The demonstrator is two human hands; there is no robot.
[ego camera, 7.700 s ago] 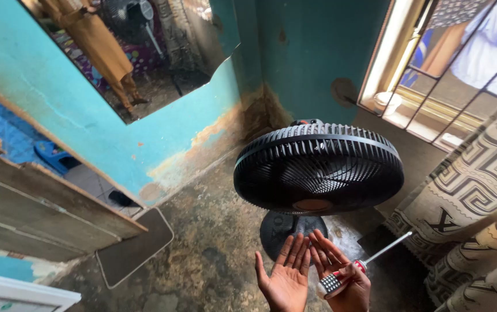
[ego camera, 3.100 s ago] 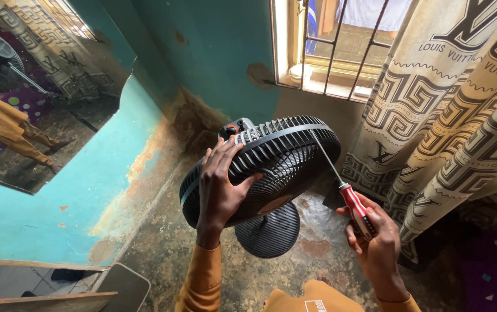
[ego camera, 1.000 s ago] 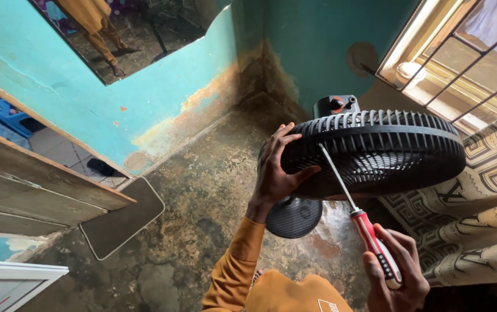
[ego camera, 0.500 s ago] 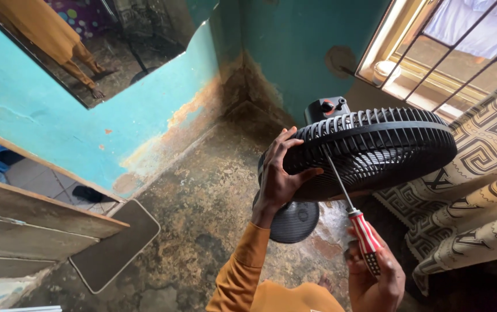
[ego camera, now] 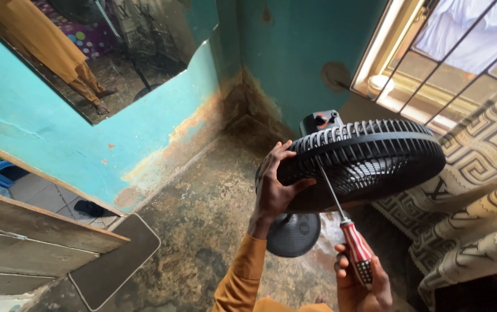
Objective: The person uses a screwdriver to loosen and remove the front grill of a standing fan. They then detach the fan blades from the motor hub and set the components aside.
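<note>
A black standing fan (ego camera: 370, 159) stands on the floor with its round grille tilted towards me, above its round base (ego camera: 293, 234). My left hand (ego camera: 276, 188) grips the left rim of the grille, fingers spread over the ribs. My right hand (ego camera: 361, 280) holds a screwdriver (ego camera: 344, 228) with a red and white striped handle. The thin metal shaft slants up and left, and its tip rests against the grille's rim beside my left thumb. An orange sleeve covers my left forearm.
A broken mirror (ego camera: 98, 46) leans on the turquoise wall at the left. A barred window (ego camera: 433, 63) is at the upper right, a patterned curtain (ego camera: 479, 196) hangs at the right. A dark mat (ego camera: 116, 260) and a wooden board (ego camera: 35, 237) lie at the lower left on the stained floor.
The view has shifted slightly. My left hand stays on the grille rim, the screwdriver tip stays at the rim, and my right hand has dropped a little lower in view.
</note>
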